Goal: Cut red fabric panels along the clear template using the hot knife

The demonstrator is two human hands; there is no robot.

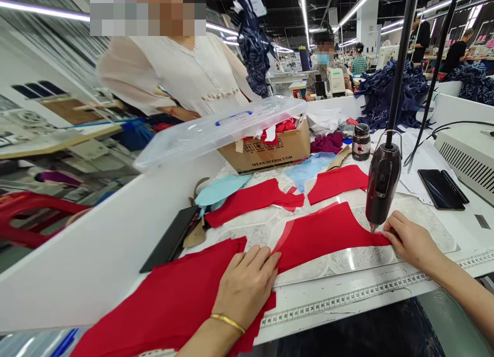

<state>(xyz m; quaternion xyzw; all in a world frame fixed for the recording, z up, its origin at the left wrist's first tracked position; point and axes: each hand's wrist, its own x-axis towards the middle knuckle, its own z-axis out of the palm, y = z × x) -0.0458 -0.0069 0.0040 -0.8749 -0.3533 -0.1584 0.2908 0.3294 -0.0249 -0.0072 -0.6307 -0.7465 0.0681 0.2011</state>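
Note:
A cut piece of red fabric (322, 233) lies over a clear template on the table. The fingers of my left hand (245, 280) are closed at its left end, the thumb hidden; a gold bangle circles that wrist. Beneath this hand spreads a stack of red fabric pieces (173, 295). My right hand (411, 241) pinches the narrow right end of the central piece. Just left of those fingertips, the metal tip of a dark hanging tool (383, 184) points down at the fabric; whether it touches, I cannot tell. Two more red pieces (250, 202) (337, 182) lie behind.
A tape measure (339, 301) runs along the front edge. Behind stand a cardboard box (270, 154) under a clear plastic lid (216, 130) and a dark jar (361, 142). A phone (440, 190) lies right, beside a vented machine (471, 151). A person in white (181, 74) stands opposite.

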